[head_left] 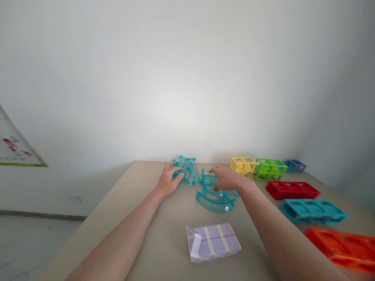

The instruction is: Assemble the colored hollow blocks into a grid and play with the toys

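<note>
My left hand [170,180] is at the left side of a cluster of clear teal plastic pieces [191,173] near the back of the table. Its thumb and fingers are apart and curve around the cluster's left edge. My right hand [225,178] reaches over a second group of teal pieces, with its fingertips at a straight teal piece [208,178]; whether it grips this piece is unclear. A curved teal piece [215,203] lies in front of that hand. Nearer to me is a lilac box [216,241] with white stripes.
On the right of the beige table [117,199] stand open-frame blocks: yellow [242,165], green [268,169], blue [295,166], red [292,189], teal [314,211] and orange [345,248]. A white wall [175,78] rises behind the table.
</note>
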`<state>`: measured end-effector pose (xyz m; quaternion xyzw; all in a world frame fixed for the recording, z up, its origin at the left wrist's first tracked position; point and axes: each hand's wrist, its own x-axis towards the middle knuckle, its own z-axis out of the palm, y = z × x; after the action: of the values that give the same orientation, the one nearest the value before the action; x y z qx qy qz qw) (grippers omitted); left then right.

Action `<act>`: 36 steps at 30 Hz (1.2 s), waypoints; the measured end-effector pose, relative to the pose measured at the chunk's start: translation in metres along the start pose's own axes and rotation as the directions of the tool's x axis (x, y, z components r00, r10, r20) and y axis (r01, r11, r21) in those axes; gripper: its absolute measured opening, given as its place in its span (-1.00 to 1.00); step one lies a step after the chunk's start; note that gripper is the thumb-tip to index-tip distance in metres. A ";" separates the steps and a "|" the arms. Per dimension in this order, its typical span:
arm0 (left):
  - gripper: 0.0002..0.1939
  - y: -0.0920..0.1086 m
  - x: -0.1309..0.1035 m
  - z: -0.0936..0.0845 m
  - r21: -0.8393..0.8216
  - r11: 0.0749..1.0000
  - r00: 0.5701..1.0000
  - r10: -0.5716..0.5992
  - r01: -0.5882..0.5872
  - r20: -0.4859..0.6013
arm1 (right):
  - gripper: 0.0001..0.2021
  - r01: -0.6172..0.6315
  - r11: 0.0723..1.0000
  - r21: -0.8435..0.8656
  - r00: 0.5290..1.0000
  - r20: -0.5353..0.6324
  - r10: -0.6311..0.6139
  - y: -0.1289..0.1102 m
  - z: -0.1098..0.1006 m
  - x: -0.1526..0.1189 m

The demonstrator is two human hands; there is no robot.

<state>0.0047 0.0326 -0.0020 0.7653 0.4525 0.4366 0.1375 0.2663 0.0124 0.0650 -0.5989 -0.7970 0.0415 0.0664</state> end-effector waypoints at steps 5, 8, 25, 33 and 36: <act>-0.68 -0.001 0.000 -0.001 -0.016 1.000 1.000 -0.013 0.013 0.011 | -0.44 0.024 0.999 -0.030 0.999 0.044 -0.023 -0.002 0.000 0.000; -0.67 0.000 0.000 -0.001 -0.024 1.000 1.000 -0.010 0.010 0.019 | -0.47 0.027 0.999 -0.024 0.998 0.051 -0.026 -0.003 -0.005 -0.003; -0.55 0.003 0.000 -0.005 -0.064 0.997 0.996 0.043 -0.048 -0.078 | -0.56 -0.189 0.720 0.668 0.867 -0.231 0.442 -0.030 -0.041 -0.004; -0.20 0.057 0.005 -0.012 -0.114 0.907 0.909 0.413 -0.406 0.048 | -0.60 -0.112 0.179 0.977 0.953 0.054 0.299 -0.053 -0.026 -0.001; -0.38 0.068 0.007 -0.008 -0.111 0.904 0.904 0.422 -0.413 0.075 | -0.63 -0.126 0.066 0.990 0.973 0.110 0.204 -0.061 -0.025 -0.006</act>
<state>0.0387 -0.0010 0.0477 0.8575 0.2502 0.4388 0.0980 0.2137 -0.0108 0.0979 -0.4833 -0.4838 0.5577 0.4705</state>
